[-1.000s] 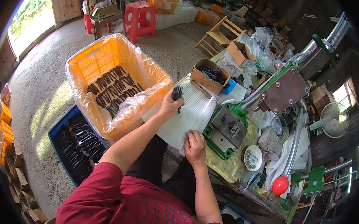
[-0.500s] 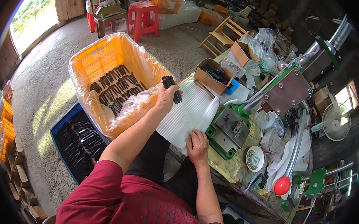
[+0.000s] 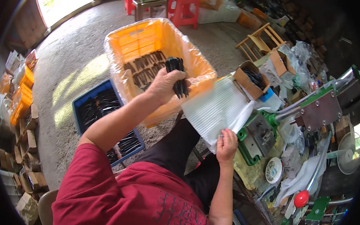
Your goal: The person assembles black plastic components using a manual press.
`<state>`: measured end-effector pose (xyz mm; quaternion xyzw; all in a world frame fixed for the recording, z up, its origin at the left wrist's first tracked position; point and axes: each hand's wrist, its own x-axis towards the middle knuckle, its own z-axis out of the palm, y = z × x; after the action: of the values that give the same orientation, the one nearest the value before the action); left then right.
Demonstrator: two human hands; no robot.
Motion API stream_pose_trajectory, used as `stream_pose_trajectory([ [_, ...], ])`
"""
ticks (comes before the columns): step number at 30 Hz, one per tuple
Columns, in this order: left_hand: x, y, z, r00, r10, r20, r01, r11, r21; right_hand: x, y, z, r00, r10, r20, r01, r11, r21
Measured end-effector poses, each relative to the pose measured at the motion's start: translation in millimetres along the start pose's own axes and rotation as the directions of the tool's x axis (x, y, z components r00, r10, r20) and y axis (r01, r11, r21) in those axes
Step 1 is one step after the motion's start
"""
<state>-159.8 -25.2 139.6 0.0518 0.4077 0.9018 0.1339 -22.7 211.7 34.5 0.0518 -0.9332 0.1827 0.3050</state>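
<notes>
A change is seen at the left hand (image 3: 165, 82): the bundle of slim black pieces (image 3: 174, 64), shown a second ago by the right rim of the yellow crate (image 3: 137, 43), is now seen in front of the crate's opening, toward its right side. The view has also been turned, so some of the shift is due to that. For the work, this is judged as a carrying stage: the bundle is clear of the sheet (image 3: 221, 102) and not yet set down. Height over the crate cannot be told.

The left hand is closed around the bundle, thumb across it, both ends left sticking out. Rows of dark pieces (image 3: 144, 77) are laid inside the crate, left of the bundle.

The right hand (image 3: 227, 146) is placed well right of the crate, fingers curled, at the near corner of the white ribbed sheet. The sheet is touched there; whether it is pinched cannot be told. Farther right of the crate, a green press (image 3: 261, 135) is mounted on the worktop (image 3: 246, 169).
</notes>
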Motion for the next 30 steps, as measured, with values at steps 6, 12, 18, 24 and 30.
stream_pose_trajectory([
  [6, -22, 65, -85, 0.992, 0.118, -0.036, -0.108, 0.973, 0.204, -1, 4, -1, 0.999, 0.006, 0.032, -0.008, 0.998, 0.068],
  [12, -53, 104, -166, 0.928, 0.212, -0.306, -0.077, 0.914, 0.399, -2, 9, -4, 0.993, 0.078, 0.094, -0.093, 0.981, 0.171],
  [18, -87, 101, -237, 0.874, 0.194, -0.445, 0.071, 0.856, 0.512, 1, 13, -8, 0.964, 0.209, 0.166, -0.252, 0.918, 0.307],
  [24, -102, 102, -274, 0.782, 0.268, -0.563, 0.044, 0.877, 0.479, 4, 15, -14, 0.899, 0.347, 0.266, -0.430, 0.813, 0.393],
  [30, -112, 107, -299, 0.709, 0.339, -0.618, 0.031, 0.861, 0.508, 12, 6, -21, 0.889, 0.356, 0.288, -0.447, 0.809, 0.382],
])
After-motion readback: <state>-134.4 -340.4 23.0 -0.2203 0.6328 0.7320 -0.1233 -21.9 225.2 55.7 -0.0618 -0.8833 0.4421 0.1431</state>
